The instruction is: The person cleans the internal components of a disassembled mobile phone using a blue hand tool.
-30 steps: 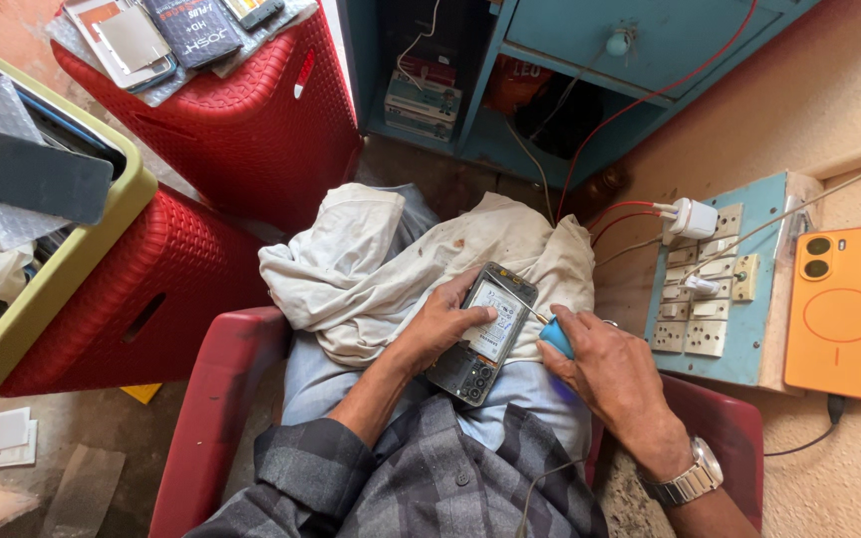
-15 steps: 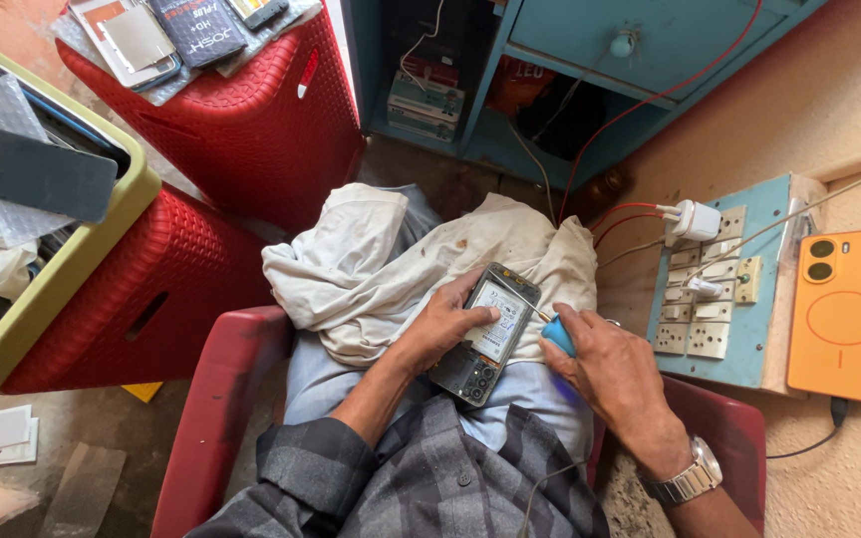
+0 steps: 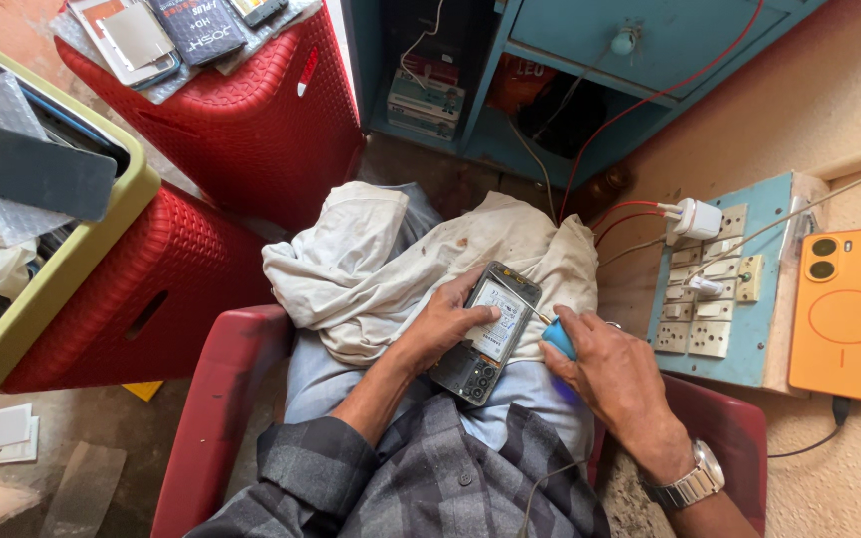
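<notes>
1. Fingers (image 3: 450, 321) of left hand (image 3: 437, 334) clamped around opened phone (image 3: 485, 332); right hand (image 3: 605, 374) gripping blue-handled tool (image 3: 556, 336), tip at phone's right edge.
2. Since a second ago: no visible shift; work holding steady.
3. Phone on white cloth (image 3: 401, 269) over lap; long axis diagonal, camera end toward body.

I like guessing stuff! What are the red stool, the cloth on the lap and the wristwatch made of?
Red stool: likely moulded plastic, with a woven-look pattern and slight shine. Cloth: soft off-white fabric, creased and stained. Wristwatch: seemingly metal, with a silvery, shiny link band.
</notes>
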